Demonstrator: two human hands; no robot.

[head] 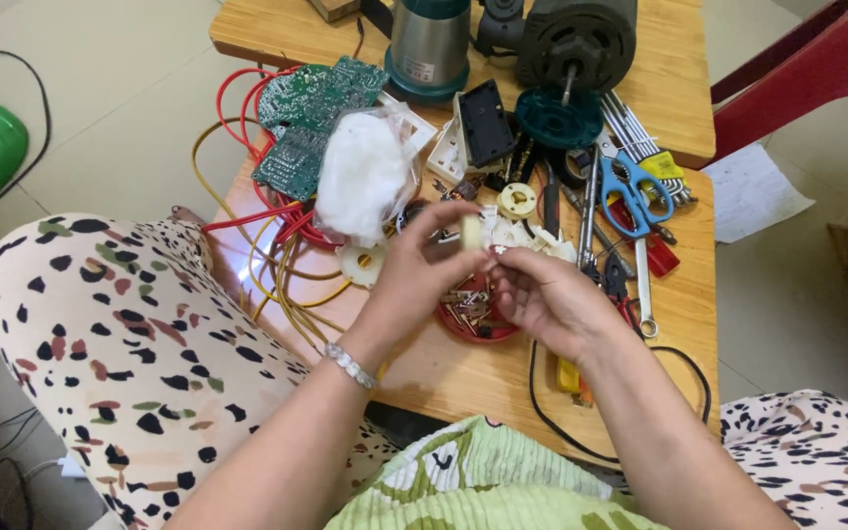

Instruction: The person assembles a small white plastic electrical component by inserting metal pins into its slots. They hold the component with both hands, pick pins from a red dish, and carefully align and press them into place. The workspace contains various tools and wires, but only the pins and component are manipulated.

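Both hands meet over a cluttered low wooden table [463, 378], working a small cream part.

The left hand [422, 270] pinches a small cream-coloured plastic cylinder [470, 232] upright between thumb and fingertips, just above the shallow red round dish of metal screws and bits [473, 316]. The right hand [550, 299] is curled in close, its fingertips nipping something tiny and metallic beside that cylinder; what it is, too small to tell. A silver bracelet [349, 364] sits on the left wrist. Behind the hands: a clear plastic bag of white stuffing [363, 177], a green circuit board [308, 123] trailing red and yellow wires [267, 250], blue-handled scissors [636, 191], and a black electric motor [575, 44] at the far edge.
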